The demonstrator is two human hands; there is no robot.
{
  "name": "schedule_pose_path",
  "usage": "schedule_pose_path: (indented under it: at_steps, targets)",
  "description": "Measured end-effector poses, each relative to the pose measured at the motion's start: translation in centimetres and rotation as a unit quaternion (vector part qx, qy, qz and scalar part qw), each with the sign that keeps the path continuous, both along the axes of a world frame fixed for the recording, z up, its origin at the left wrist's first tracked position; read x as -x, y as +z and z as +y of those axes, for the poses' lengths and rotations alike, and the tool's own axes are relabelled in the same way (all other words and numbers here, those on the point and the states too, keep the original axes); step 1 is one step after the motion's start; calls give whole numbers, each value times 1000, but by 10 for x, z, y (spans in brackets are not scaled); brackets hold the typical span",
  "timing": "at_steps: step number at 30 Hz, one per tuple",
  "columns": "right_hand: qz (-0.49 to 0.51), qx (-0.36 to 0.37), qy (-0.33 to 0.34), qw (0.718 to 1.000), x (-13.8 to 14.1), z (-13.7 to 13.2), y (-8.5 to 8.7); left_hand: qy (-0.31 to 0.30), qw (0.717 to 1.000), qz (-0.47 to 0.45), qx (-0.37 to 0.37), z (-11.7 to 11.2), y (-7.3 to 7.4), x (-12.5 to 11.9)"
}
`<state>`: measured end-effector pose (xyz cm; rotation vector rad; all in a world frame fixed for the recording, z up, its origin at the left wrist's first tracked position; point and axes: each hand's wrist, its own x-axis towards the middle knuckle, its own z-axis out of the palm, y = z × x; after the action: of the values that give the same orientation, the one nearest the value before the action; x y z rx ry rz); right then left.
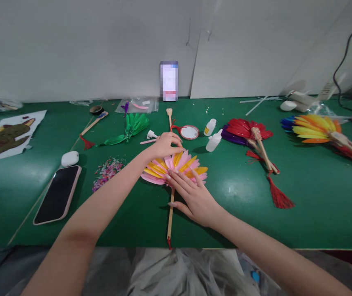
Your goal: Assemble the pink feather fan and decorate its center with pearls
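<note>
A pink and yellow feather fan (176, 166) lies on the green table (317, 197), its wooden handle (170, 218) pointing toward me. My right hand (192, 195) lies flat on the fan's lower feathers and handle, fingers stretched out. My left hand (166, 144) rests on the fan's upper edge, fingers curled down onto the feathers. I cannot make out anything between those fingers.
A phone (58, 194) and a white earbud case (70, 158) lie at left, beside confetti (106, 170). Green feathers (132, 125), a small round dish (189, 132), two glue bottles (212, 135), a red fan (251, 133) with a tassel, and a rainbow fan (317, 129) lie beyond.
</note>
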<state>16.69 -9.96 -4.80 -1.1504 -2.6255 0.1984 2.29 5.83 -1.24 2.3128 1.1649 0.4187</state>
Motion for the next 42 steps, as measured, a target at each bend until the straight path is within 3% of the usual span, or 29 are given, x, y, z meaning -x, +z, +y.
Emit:
schedule_pose_path:
  at_steps: [10,17,26,34,42]
  targets:
    - [10,8,0,1000,0,0,0,34,999,12,-10,-2,-4,-1]
    - [17,4,-1,1000,1,0,0,132,990,-1,-56,-6,2,9]
    - [-9,-8,0,1000,1,-1,1,258,940,-92,-202,-49,8,48]
    - [-18,-1,0,1000,2,1,3,277,921,-118,-247,-84,-2,75]
    - [-17,4,-3,1000,1,0,2,313,904,-116,-268,-91,-1,87]
